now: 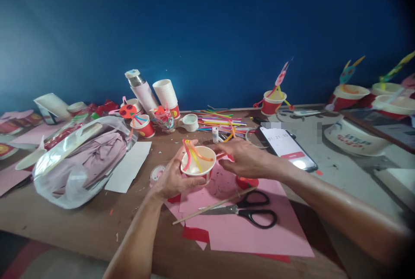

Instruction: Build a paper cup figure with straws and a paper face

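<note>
My left hand [173, 175] is wrapped round a red and white paper cup [209, 176] from its left side. Pink, yellow and orange pipe cleaners [194, 156] rise inside the cup and bend over its rim. At the cup's right side, my right hand [241, 156] is closed in a pinch on what looks like an orange pipe cleaner [221, 156]; its fingertips are partly hidden. Below the hands, black-handled scissors [240, 211] and a thin wooden stick [210, 206] lie on pink paper [259, 240]. A roll of tape [157, 174] is beside my left hand.
A plastic bag [58, 190] and white card [128, 171] lie left. Behind are a flask [144, 93], stacked cups [164, 92], a glue stick [215, 134] and loose pipe cleaners [223, 121]. A phone [288, 147], a bowl [353, 138] and cup figures [272, 102] stand right.
</note>
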